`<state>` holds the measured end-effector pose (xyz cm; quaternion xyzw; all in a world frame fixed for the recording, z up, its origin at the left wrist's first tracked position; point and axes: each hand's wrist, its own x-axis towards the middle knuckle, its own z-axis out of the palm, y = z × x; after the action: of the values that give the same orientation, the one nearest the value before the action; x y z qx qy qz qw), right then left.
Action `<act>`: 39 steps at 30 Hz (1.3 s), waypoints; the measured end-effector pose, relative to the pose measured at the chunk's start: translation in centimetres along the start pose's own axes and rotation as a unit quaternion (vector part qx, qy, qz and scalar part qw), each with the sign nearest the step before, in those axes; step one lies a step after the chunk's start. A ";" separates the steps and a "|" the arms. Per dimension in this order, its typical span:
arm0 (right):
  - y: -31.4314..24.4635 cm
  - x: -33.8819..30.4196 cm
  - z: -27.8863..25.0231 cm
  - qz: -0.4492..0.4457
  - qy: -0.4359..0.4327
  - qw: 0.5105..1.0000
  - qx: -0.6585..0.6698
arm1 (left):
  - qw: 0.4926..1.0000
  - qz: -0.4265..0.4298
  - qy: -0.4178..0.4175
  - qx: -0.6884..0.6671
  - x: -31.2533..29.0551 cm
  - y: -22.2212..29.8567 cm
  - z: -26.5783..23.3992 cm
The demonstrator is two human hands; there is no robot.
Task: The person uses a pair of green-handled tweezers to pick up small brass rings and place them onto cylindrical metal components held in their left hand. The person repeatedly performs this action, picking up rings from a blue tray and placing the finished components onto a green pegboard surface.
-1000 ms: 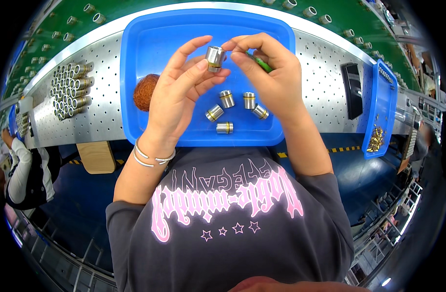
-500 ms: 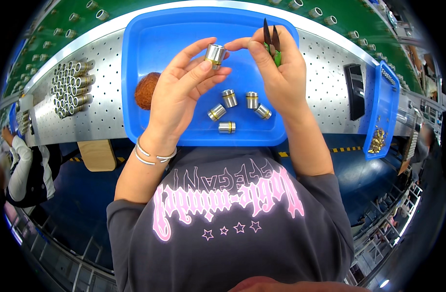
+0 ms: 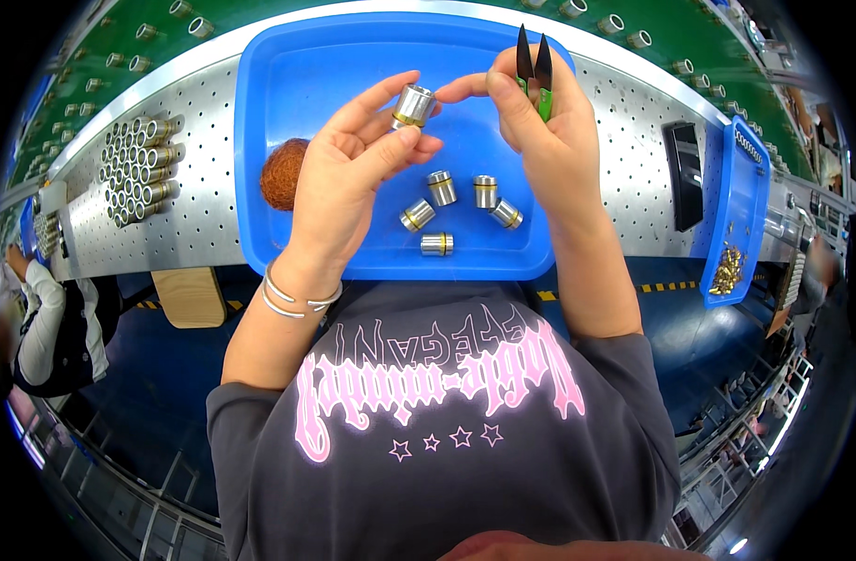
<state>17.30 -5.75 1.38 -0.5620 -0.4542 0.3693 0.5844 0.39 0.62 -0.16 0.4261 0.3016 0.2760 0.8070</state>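
Observation:
Above the blue tray [image 3: 288, 65], my left hand [image 3: 339, 178] pinches a short silvery metal cylinder [image 3: 416, 103] with a yellow ring round its lower part. The fingers of my right hand [image 3: 554, 140] are curled round a pair of thread snips [image 3: 545, 101] with green handles and dark blades pointing up and apart. Its stretched index finger reaches the cylinder's upper right rim and seems to touch it. Below the hands, several similar ringed cylinders [image 3: 441, 188] lie in the tray. A brown fibrous ball [image 3: 283, 175] sits beside my left wrist.
On the perforated metal table [image 3: 208, 122], a cluster of cylinders [image 3: 136, 173] stands at left. A black holder [image 3: 682, 176] and a narrow blue tray with small brass parts [image 3: 729, 269] are at right. A green surface [image 3: 260, 17] with cylinders runs behind. Another person [image 3: 49, 323] is at far left.
My right hand has turned slightly, bringing the snips a little right and up, with the blades more upright. The cylinder in my left hand has tilted slightly.

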 end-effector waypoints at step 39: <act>-0.1 -1.2 0.7 -0.141 0.014 0.955 -0.262 | 0.997 0.064 0.024 -0.022 -0.6 0.3 0.5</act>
<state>16.22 -6.68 1.30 -0.6307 -0.6014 0.1433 0.4691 0.34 0.06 0.45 0.4200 0.2869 0.3437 0.7894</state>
